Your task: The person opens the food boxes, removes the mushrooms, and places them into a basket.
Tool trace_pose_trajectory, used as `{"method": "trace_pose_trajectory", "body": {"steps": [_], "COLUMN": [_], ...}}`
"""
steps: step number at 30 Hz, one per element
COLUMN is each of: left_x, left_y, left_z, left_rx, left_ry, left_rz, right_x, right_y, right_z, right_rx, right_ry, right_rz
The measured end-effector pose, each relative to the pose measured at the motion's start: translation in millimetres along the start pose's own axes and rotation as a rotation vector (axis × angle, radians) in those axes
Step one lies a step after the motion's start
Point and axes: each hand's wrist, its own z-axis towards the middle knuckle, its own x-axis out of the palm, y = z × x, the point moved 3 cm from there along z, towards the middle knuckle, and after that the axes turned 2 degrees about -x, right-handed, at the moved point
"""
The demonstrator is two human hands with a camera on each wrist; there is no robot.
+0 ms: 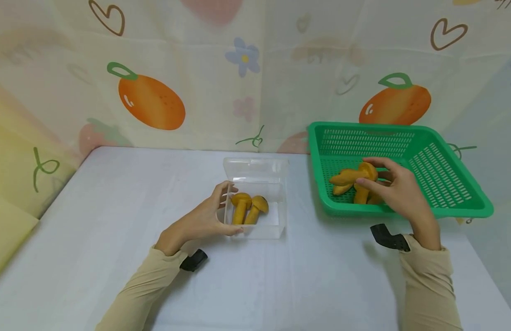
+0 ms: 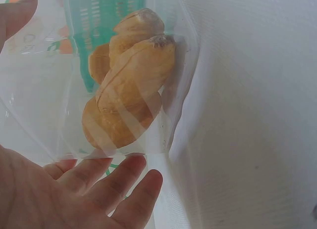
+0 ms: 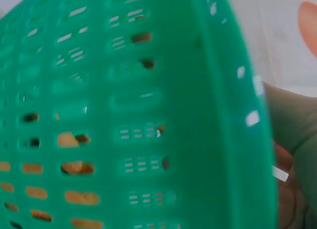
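Observation:
A clear plastic box (image 1: pixel 276 207) with its lid raised stands mid-table, and two yellow-brown mushrooms (image 1: pixel 241 208) lie inside it. My left hand (image 1: pixel 203 217) holds the box by its left side, thumb at the front and fingers toward the back. Through the box wall in the left wrist view, the mushrooms (image 2: pixel 133 80) appear above my fingertips (image 2: pixel 148 182). Over at the green basket (image 1: pixel 454 172), my right hand (image 1: pixel 398 186) reaches in and pinches a mushroom (image 1: pixel 368 171) between thumb and fingers. Other mushrooms (image 1: pixel 341 189) lie around it. The basket wall (image 3: pixel 193 115) hides most of this grip in the right wrist view.
A white cloth covers the table (image 1: pixel 313 276). Behind it hangs a pale curtain (image 1: pixel 280 82) printed with fruit, hearts and flowers. The basket stands at the back right, its rim higher than the table surface. A black wrist mount (image 1: pixel 389 236) sits on the right sleeve.

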Motion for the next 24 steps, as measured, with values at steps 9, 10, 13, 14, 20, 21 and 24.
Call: {"method": "trace_pose_trajectory", "body": {"steps": [9, 10, 13, 14, 20, 21, 24], "left_x": [0.2, 0.1, 0.1, 0.1, -0.6, -0.8, -0.9], "left_y": [-0.6, -0.5, 0.0, 0.1, 0.6, 0.5, 0.5], "left_z": [0.6, 0.4, 0.3, 0.3, 0.5, 0.5, 0.0], "left_rx": [-0.002, 0.0, 0.006, 0.008, 0.013, 0.014, 0.014], "left_ry": [-0.003, -0.005, -0.006, -0.006, -0.004, -0.004, -0.003], "left_rz": [-0.009, -0.009, -0.008, -0.008, -0.007, -0.005, 0.003], "right_x": [3, 4, 6, 7, 11, 12, 13], "right_y": [-9, -9, -10, -10, -9, -9, -9], "right_z": [3.3, 3.9, 5.2, 5.6, 6.5, 6.5, 6.5], "right_rx": [0.027, 0.028, 0.028, 0.027, 0.052, 0.061, 0.083], "right_ry": [0.094, 0.098, 0.107, 0.114, 0.176, 0.186, 0.206], "right_rz": [-0.053, -0.06, -0.087, -0.095, -0.119, -0.119, -0.134]}}
